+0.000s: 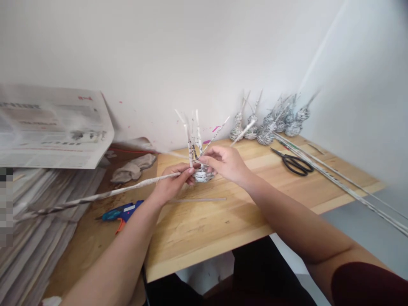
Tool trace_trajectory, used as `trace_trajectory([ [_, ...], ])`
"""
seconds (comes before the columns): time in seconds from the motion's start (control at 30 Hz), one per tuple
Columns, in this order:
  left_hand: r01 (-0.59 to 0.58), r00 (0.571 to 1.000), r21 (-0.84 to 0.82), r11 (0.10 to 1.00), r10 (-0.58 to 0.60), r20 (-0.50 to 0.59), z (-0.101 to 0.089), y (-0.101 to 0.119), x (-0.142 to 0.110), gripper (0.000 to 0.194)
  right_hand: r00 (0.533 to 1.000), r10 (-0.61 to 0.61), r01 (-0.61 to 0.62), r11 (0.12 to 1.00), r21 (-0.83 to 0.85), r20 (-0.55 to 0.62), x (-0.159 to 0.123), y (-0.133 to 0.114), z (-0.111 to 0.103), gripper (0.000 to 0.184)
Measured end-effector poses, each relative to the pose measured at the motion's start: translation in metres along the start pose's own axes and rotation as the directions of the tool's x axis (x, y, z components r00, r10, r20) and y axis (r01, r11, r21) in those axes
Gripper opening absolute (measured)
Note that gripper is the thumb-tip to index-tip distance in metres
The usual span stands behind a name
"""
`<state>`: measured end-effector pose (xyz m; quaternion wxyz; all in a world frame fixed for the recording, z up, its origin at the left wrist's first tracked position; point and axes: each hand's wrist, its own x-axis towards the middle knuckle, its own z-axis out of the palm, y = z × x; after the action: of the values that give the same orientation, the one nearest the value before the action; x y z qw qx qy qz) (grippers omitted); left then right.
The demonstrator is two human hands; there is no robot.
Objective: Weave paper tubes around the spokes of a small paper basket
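A small woven basket of rolled newspaper (203,174) stands on the wooden board (223,221), with several paper spokes sticking up from it. My left hand (172,185) is closed, pinching a long rolled paper tube (95,197) that runs out to the left. My right hand (225,163) is closed with its fingertips pinched on the basket's rim and a spoke.
A blue glue gun (123,211) lies left of the board, and a thin stick (197,199) in front of the basket. Black scissors (295,162), long paper tubes (344,185) and several finished woven pieces (270,127) lie at the right. Stacked newspapers (47,127) fill the left; a grey cloth (134,169) sits behind.
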<state>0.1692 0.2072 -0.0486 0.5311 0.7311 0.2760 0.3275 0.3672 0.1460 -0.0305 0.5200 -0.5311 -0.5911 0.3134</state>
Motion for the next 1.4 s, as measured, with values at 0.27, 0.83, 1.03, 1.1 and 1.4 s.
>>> trace_trajectory([
  [0.27, 0.004, 0.997, -0.059, 0.998, -0.008, -0.071, 0.001, -0.005, 0.002, 0.043, 0.997, -0.053, 0.063, 0.979, -0.194, 0.059, -0.002, -0.002, 0.003, 0.001],
  [0.83, -0.047, 0.996, -0.005, 0.999, 0.046, -0.081, 0.002, 0.003, 0.001, 0.035, 0.874, 0.354, -0.270, 0.923, -0.273, 0.332, -0.004, -0.022, -0.011, 0.028],
  [1.03, -0.031, 0.997, -0.044, 0.999, 0.028, -0.076, 0.002, 0.005, 0.000, 0.036, 0.845, 0.409, -0.331, 0.906, -0.264, 0.345, -0.004, -0.018, -0.002, 0.025],
  [1.1, -0.007, 0.997, -0.073, 0.997, 0.002, -0.079, 0.002, 0.004, -0.001, 0.039, 0.866, 0.392, -0.323, 0.913, -0.251, 0.310, -0.005, -0.017, 0.001, 0.025],
  [1.4, 0.077, 0.988, -0.211, 0.974, -0.104, -0.117, 0.001, 0.002, 0.002, 0.044, 0.887, 0.341, -0.294, 0.937, -0.187, 0.311, -0.005, -0.013, 0.002, 0.021],
])
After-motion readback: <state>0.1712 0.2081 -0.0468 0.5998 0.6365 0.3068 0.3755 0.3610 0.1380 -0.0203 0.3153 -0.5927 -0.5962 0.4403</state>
